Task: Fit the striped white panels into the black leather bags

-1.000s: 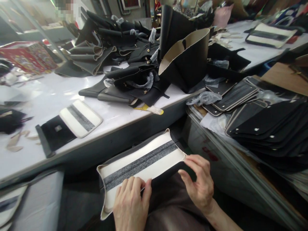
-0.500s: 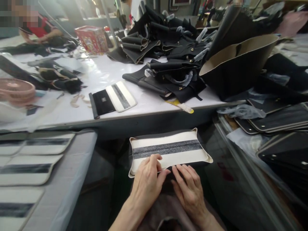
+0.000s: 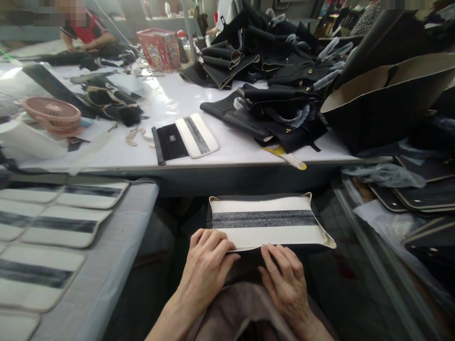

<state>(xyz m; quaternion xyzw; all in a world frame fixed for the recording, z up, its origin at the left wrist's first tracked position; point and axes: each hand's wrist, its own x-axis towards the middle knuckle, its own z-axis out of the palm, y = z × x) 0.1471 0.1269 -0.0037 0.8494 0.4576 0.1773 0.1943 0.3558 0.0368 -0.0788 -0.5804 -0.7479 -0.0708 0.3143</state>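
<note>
A black bag lies in front of me with its white panel (image 3: 270, 237) facing up; a grey stripe (image 3: 265, 219) runs along the middle of the panel. The panel's raised pale edges stand up at the corners. At the near edge, left of centre, my left hand (image 3: 209, 260) is closed, fingers on top and thumb underneath. My right hand (image 3: 286, 279) grips the same edge further right, its fingertips on the rim and thumb tucked below. The bag's black sides (image 3: 309, 248) drop away under the panel, mostly hidden.
On the white table (image 3: 142, 154) ahead lie a small black-and-white striped piece (image 3: 197, 135), a pink fan (image 3: 53, 113), a red box (image 3: 159, 49) and a heap of black bags (image 3: 270, 113). White striped panels (image 3: 39, 272) cover the left side surface. Black pieces (image 3: 432, 189) are stacked at right.
My left hand has moved left along the panel's near edge, and its fingers have come down onto that edge. My right hand stays on the edge. The whole view has shifted slightly.
</note>
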